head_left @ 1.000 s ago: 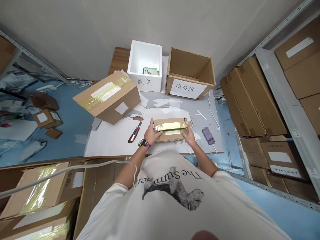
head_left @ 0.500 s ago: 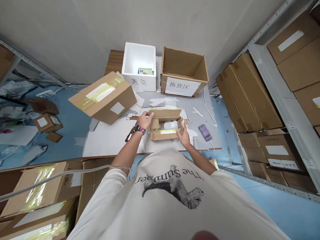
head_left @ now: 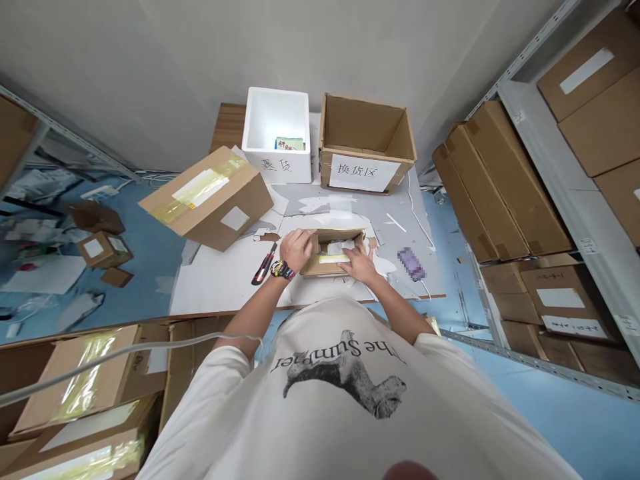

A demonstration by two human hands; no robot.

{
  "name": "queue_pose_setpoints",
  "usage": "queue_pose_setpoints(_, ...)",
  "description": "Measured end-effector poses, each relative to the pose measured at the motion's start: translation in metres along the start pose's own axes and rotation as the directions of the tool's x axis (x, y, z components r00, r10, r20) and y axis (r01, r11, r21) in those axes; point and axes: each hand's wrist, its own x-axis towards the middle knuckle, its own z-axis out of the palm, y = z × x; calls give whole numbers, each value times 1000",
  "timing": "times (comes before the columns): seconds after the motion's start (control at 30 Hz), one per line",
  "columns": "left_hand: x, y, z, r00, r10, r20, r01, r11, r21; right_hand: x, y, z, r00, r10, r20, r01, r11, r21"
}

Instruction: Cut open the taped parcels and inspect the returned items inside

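Note:
A small cardboard box (head_left: 325, 267) stands open near the table's front edge, with something whitish inside. My left hand (head_left: 297, 249) is closed on the box's left end, a patterned watch on its wrist. From the right, my right hand (head_left: 359, 261) reaches over the near rim with its fingers spread, touching the flap and perhaps the contents. A red and black box cutter (head_left: 264, 264) lies just left of my left hand.
Behind stand a white foam box (head_left: 285, 165) and a large open carton (head_left: 367, 143). A taped carton (head_left: 215, 193) is at left, a purple blurred object (head_left: 411, 265) at right. Loaded shelves (head_left: 575, 200) flank the table on the right.
My right hand has moved from the box's right side onto its near flap. My left hand has shifted slightly on the left end. The raised far flap no longer shows upright, and the cutter is uncovered.

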Motion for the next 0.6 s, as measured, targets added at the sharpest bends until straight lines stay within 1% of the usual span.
queue_pose_setpoints(0.1, 0, 0, -4, 993, 68, 96, -67, 998, -17, 1, -1, 5, 999, -4, -39, 5, 999, 37)
queue_pose_setpoints(0.13, -2, -1, -4, 990, 83, 114, -79, 996, -32, -1, 0, 5, 997, -8, -79, 12, 999, 53)
queue_pose_setpoints(0.17, -4, -3, -5, 991, 82, 110, -77, 996, -50, -3, 2, 4, 991, -3, -137, 13, 997, 72)
queue_pose_setpoints(0.2, -6, -5, -5, 995, 60, 77, -54, 996, -68, -6, 5, 3, 978, 18, -208, 3, 995, 97)
queue_pose_setpoints(0.23, -9, -8, -5, 1000, 12, 19, -10, 996, -87, -9, 8, 1, 958, 57, -281, -20, 991, 131)
queue_pose_setpoints(0.27, -11, -10, -5, 996, -62, -59, 55, 993, -109, -11, 12, -1, 932, 112, -344, -52, 983, 178)
queue_pose_setpoints(0.3, -13, -12, -4, 980, -149, -134, 131, 982, -138, -12, 16, -4, 905, 174, -388, -86, 968, 235)
queue_pose_setpoints(0.33, -14, -12, -4, 955, -232, -182, 201, 964, -174, -12, 21, -6, 882, 235, -409, -114, 948, 298)
queue_pose_setpoints(0.37, -15, -12, -3, 936, -295, -195, 254, 944, -208, -10, 25, -8, 864, 289, -412, -137, 923, 360)
queue_pose_setpoints(0.4, -15, -11, -3, 928, -327, -176, 283, 930, -237, -8, 28, -8, 853, 335, -401, -156, 896, 416)
queue_pose_setpoints(0.43, -15, -10, -5, 932, -332, -144, 288, 922, -261, -5, 31, -8, 845, 374, -383, -175, 868, 464)
queue_pose_setpoints(0.5, -16, -6, -12, 953, -283, -110, 238, 921, -307, 2, 33, -3, 829, 441, -343, -213, 816, 537)
queue_pose_setpoints(0.53, -17, -5, -17, 959, -252, -130, 198, 923, -331, 5, 33, 1, 822, 468, -325, -228, 793, 565)
queue_pose_setpoints(0.6, -18, -6, -30, 954, -218, -206, 130, 920, -369, 7, 31, 12, 815, 497, -299, -246, 763, 597)
